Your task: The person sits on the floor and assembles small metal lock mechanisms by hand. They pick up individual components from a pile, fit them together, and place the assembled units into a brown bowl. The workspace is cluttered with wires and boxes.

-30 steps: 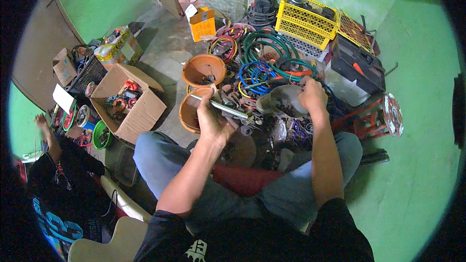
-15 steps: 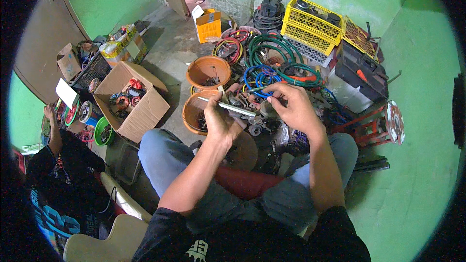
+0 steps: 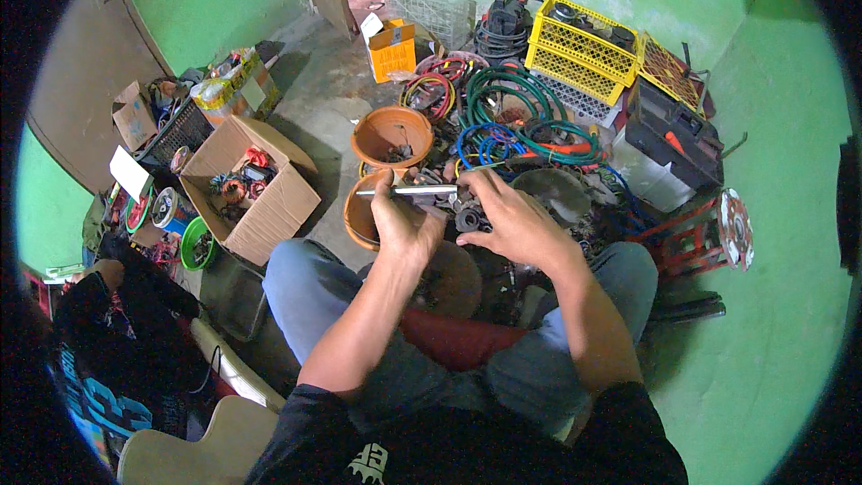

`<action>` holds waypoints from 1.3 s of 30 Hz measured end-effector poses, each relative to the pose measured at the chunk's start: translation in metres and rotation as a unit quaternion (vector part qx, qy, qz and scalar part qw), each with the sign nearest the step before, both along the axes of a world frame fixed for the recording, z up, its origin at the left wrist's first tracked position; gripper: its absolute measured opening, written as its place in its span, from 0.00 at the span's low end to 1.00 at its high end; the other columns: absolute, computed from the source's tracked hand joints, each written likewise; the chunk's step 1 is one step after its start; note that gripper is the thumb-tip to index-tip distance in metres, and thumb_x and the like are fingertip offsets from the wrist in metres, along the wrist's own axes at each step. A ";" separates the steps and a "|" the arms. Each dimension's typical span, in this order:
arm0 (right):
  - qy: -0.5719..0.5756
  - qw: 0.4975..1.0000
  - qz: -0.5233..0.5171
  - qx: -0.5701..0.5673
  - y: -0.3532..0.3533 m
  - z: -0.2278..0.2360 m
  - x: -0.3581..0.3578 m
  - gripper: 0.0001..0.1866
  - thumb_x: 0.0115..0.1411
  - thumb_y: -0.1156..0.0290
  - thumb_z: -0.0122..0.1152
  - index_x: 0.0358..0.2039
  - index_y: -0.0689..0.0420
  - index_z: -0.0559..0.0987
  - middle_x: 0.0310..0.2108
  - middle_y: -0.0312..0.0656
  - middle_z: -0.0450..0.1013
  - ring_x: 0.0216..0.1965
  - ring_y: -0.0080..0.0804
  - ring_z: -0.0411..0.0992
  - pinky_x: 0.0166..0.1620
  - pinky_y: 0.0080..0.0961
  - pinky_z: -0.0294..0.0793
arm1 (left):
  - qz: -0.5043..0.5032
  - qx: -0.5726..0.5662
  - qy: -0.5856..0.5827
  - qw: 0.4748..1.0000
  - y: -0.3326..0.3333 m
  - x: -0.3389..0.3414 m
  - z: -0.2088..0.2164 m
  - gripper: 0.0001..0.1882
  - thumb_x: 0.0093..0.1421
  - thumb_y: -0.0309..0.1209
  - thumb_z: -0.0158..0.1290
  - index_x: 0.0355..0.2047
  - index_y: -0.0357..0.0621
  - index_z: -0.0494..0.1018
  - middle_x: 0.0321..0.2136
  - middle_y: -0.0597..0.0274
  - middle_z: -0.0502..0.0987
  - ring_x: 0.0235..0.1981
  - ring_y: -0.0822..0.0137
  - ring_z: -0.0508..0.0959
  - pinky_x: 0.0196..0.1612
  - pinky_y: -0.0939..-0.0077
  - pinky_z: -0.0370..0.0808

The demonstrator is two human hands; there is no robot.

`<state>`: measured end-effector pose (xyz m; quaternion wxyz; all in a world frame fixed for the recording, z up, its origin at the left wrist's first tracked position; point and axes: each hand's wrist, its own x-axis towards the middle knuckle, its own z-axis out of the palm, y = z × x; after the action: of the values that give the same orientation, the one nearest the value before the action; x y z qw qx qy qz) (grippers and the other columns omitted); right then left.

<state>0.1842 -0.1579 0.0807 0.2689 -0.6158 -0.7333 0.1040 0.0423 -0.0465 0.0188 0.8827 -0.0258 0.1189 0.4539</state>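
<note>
My left hand (image 3: 406, 226) is closed round a thin, flat object with a pale edge (image 3: 420, 189), held nearly level in front of me; its kind cannot be made out. At that object's right end is my right hand (image 3: 519, 223), its fingertips against the end and its thumb lower down, apart from them. A thin, rod-like tool (image 3: 489, 165) shows along the right hand's index finger and seems tucked in the fingers. Beneath both hands lie dark metal parts (image 3: 469, 218) and an orange-brown bowl (image 3: 361, 220).
Another orange-brown bowl (image 3: 392, 136), coiled green hose (image 3: 512, 94), yellow crates (image 3: 584, 49) and a black toolbox (image 3: 669, 130) stand ahead. A cardboard box (image 3: 269, 220) of parts is at left, near a co-worker in a dark shirt (image 3: 135, 341). A red metal stand (image 3: 691, 242) is at right.
My right hand has come down and left to the flat object's end, its thumb spreading away. The flat object has turned from slanting to nearly level. The co-worker's hand has lowered.
</note>
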 end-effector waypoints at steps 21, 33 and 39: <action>0.158 0.986 -0.039 0.035 0.003 0.000 0.005 0.15 0.65 0.65 0.56 0.43 0.65 0.78 0.32 0.53 0.78 0.33 0.46 0.78 0.38 0.35 0.74 | -0.011 0.113 0.169 0.979 -0.004 -0.003 0.007 0.26 0.67 0.49 0.46 0.53 0.40 0.62 0.47 0.45 0.75 0.45 0.55 0.79 0.45 0.63 0.77; 0.109 0.981 -0.097 0.124 0.011 -0.011 0.017 0.12 0.68 0.70 0.49 0.43 0.63 0.78 0.35 0.52 0.77 0.36 0.48 0.77 0.41 0.39 0.74 | 0.014 0.072 0.166 0.983 -0.003 0.002 0.009 0.14 0.71 0.44 0.42 0.40 0.48 0.67 0.36 0.57 0.77 0.46 0.59 0.79 0.44 0.62 0.77; 0.093 0.988 0.014 0.123 0.001 0.014 0.019 0.13 0.62 0.76 0.53 0.46 0.57 0.79 0.41 0.48 0.74 0.43 0.51 0.74 0.47 0.40 0.74 | 0.011 0.068 0.145 0.987 0.002 -0.002 -0.002 0.13 0.72 0.44 0.41 0.36 0.51 0.66 0.34 0.61 0.77 0.44 0.61 0.79 0.45 0.63 0.77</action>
<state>0.2032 -0.1571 0.0948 0.4086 -0.5552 -0.7207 0.0733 0.0406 -0.0441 0.0169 0.8506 0.0991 0.2140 0.4698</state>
